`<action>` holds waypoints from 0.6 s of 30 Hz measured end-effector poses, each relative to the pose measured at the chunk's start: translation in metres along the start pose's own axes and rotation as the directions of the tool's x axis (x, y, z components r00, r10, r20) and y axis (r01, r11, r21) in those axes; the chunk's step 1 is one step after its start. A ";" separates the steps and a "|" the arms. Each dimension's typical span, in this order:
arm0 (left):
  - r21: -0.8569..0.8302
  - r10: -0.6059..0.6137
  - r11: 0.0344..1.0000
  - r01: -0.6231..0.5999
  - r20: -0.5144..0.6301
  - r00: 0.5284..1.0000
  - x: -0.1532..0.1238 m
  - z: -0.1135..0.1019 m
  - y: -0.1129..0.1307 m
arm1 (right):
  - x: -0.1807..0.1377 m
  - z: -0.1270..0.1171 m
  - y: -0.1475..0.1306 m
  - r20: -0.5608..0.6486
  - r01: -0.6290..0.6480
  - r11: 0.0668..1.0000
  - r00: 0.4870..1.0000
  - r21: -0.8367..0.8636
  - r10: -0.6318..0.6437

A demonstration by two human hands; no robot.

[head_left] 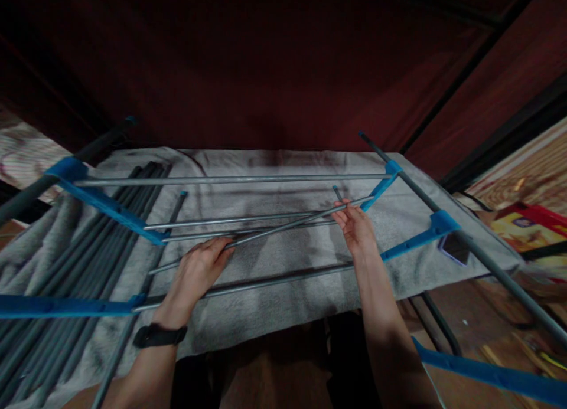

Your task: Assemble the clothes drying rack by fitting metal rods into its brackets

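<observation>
Slantwise between my hands runs a thin grey metal rod (275,226). My left hand (204,261) is wrapped round its nearer end, which sticks out past the wrist side. My right hand (352,223) pinches it near the far end, close to a blue plastic bracket (376,192). Around it stands a rack frame of grey tubes and blue brackets. A long crossbar (239,180) spans the back between a left bracket (106,205) and the right one. Another crossbar (283,279) passes below my hands.
A bundle of grey tubes (88,267) lies at the left on a grey cloth (283,320). A phone (454,248) rests near the right edge. A red and yellow box (531,226) stands further right. Dark red panels (266,72) rise behind.
</observation>
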State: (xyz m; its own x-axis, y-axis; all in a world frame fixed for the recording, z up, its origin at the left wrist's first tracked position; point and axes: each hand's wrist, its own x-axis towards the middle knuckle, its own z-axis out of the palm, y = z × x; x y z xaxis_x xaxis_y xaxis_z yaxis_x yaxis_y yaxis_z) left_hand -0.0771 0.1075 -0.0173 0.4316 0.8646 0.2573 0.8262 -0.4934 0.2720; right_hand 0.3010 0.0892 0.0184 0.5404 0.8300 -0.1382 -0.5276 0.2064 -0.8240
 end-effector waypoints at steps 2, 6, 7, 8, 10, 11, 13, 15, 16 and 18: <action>0.007 -0.012 1.000 0.012 0.006 1.000 0.001 0.000 0.000 | 0.000 -0.001 0.000 0.010 -0.001 1.000 1.000 -0.013 0.002; 0.017 -0.022 1.000 0.022 -0.002 1.000 0.002 0.000 0.000 | 0.001 -0.001 -0.001 0.020 -0.001 1.000 1.000 -0.018 0.001; 0.018 -0.021 1.000 0.021 -0.001 1.000 0.002 0.001 0.000 | 0.001 0.000 -0.001 0.020 0.000 1.000 1.000 -0.019 0.000; 0.019 -0.020 1.000 0.020 0.001 1.000 0.002 0.001 0.000 | 0.002 0.000 -0.002 0.017 0.001 1.000 1.000 -0.018 -0.001; 0.023 -0.018 1.000 0.018 0.006 1.000 0.001 0.002 -0.001 | 0.002 0.001 -0.002 0.013 0.002 1.000 1.000 -0.015 -0.002; 0.026 -0.016 1.000 0.016 0.008 1.000 0.001 0.002 -0.001 | 0.002 0.002 -0.002 0.013 0.003 1.000 1.000 -0.013 -0.002; 0.036 -0.019 0.999 0.019 0.008 1.000 0.002 0.003 -0.001 | 0.002 0.003 -0.002 0.021 0.003 1.000 1.000 -0.011 -0.003; 0.041 -0.024 0.999 0.024 0.006 1.000 0.002 0.002 0.000 | 0.001 0.003 -0.001 0.030 0.005 1.000 1.000 -0.009 -0.005; 0.041 -0.026 0.999 0.026 0.005 1.000 0.003 0.001 0.000 | 0.001 0.002 -0.001 0.032 0.007 1.000 0.999 -0.008 -0.006; 0.036 -0.027 0.999 0.027 0.000 1.000 0.004 -0.001 0.001 | 0.000 0.002 0.000 0.035 0.007 1.000 0.999 -0.005 -0.007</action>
State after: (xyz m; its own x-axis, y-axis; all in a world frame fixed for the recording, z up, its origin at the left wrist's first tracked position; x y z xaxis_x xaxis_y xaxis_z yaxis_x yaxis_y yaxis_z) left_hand -0.0744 0.1104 -0.0149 0.4092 0.8775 0.2501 0.8500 -0.4663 0.2452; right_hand 0.3000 0.0903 0.0191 0.5207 0.8462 -0.1136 -0.5206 0.2093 -0.8278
